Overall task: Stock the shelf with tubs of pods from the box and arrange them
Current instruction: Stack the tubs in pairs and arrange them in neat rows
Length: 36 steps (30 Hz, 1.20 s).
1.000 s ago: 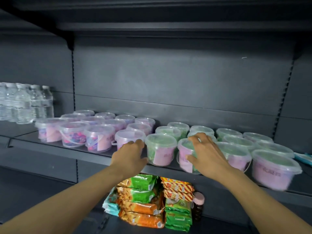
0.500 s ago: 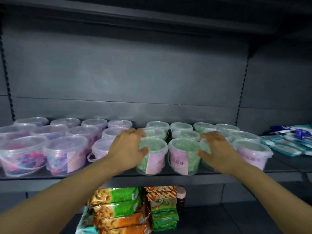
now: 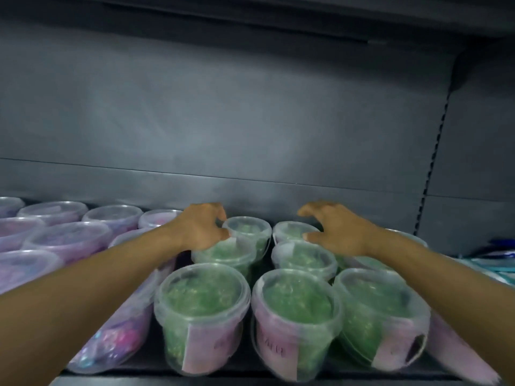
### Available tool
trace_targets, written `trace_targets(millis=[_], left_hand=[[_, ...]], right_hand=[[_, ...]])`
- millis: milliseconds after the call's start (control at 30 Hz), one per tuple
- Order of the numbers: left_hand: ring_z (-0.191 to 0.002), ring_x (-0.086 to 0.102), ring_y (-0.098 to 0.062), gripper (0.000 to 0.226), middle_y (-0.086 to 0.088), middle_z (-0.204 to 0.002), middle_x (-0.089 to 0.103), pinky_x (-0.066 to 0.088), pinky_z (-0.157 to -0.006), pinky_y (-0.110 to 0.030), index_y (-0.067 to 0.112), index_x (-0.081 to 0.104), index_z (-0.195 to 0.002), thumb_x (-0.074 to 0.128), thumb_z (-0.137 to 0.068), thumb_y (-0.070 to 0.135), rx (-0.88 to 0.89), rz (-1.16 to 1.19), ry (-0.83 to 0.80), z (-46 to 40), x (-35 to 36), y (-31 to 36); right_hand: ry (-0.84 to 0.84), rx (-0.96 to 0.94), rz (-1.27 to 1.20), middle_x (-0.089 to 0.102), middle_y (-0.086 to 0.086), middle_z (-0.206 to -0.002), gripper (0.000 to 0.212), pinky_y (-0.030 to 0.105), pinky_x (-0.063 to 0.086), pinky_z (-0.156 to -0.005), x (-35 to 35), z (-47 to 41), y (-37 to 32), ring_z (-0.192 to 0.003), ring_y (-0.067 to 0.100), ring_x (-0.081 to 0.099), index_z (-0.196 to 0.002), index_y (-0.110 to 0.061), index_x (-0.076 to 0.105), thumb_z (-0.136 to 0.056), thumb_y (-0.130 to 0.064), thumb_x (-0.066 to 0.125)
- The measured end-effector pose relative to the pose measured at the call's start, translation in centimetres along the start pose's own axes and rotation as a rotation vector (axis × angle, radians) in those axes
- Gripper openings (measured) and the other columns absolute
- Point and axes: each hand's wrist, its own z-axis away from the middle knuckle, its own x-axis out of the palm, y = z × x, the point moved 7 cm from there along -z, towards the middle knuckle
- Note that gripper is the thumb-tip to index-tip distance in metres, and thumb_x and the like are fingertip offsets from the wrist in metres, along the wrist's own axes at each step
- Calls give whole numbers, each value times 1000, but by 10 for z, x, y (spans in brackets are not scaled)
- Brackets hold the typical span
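Clear tubs of green pods with pink labels stand in rows on the dark shelf; three form the front row. My left hand curls round the left side of a back-row green tub, thumb at its rim. My right hand arches over the neighbouring back-row green tub, with its thumb on the lid and bent fingers at the far rim. Both forearms reach in over the front tubs. No box is in view.
Several tubs of pink and purple pods fill the shelf's left side. Blue and teal flat packs lie at the far right. The grey back wall stands just behind the last row, and an upper shelf hangs overhead.
The view has closed in on the shelf. Both hands have left the front-row tubs and reached back to the rear green tubs.
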Motion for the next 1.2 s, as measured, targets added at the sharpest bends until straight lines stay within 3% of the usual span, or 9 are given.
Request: trace_targets(millis=[200,333,467,567,733,867,1067,1200], left_hand=[[-111,55,-23,25,-1,-121,61,46,-91,-31,23,58,-112,54,-88,30,-85,-106,-91,-42,18,-8],[-114,55,-23,30,-4,-125,60,42,-88,-25,16,59,-118,50,-90,23,-98,-150,-142,-62,28,-15],[-128,45,-20,39,-2,-141,48,34,-95,-20,17,49,-133,44,-94,15,-104,-136,-171,-82,34,-26],[-127,46,-20,41,-3,-140,49,34,-98,-21,18,49,-133,43,-94,10,-82,-105,-184,-94,36,-33],[-102,57,-15,31,0,-109,59,42,-85,-21,23,62,-118,50,-92,9,-20,63,-236,-113,45,-35],[-66,54,-5,24,-4,-86,65,40,-56,-6,14,70,-103,54,-88,5,-4,147,-251,-128,54,-30],[-60,61,-5,25,-2,-65,68,52,-68,-18,19,69,-73,55,-86,2,-22,153,-250,-131,51,-32],[-41,51,10,18,13,-42,58,42,-51,-5,16,73,-78,61,-81,2,60,39,-251,-124,45,-28]], right_hand=[[-138,-217,-8,56,-1,-129,42,26,39,-96,25,-81,-15,-120,17,50,-126,-18,55,-85,-19,64],[-203,-275,76,57,2,-113,36,35,47,-91,57,-114,-25,-108,22,53,-108,-21,61,-76,-25,76],[-139,-313,139,56,-1,-89,32,39,51,-75,73,-134,-30,-88,24,57,-72,-24,49,-65,-26,80],[-107,-391,209,60,3,-86,38,34,48,-67,76,-138,-34,-78,26,58,-63,-20,41,-65,-21,80],[-134,-409,279,58,3,-92,30,29,38,-61,75,-142,-19,-79,25,55,-73,-15,46,-72,-16,77],[-143,-330,115,58,-3,-101,24,30,45,-77,66,-145,-4,-90,15,52,-88,-19,61,-72,-27,78],[-125,-358,111,62,2,-91,22,33,47,-74,73,-148,-13,-83,20,56,-80,-13,59,-71,-19,79],[-116,-380,95,60,4,-91,23,32,46,-73,77,-152,-16,-83,22,56,-74,-15,54,-71,0,71]])
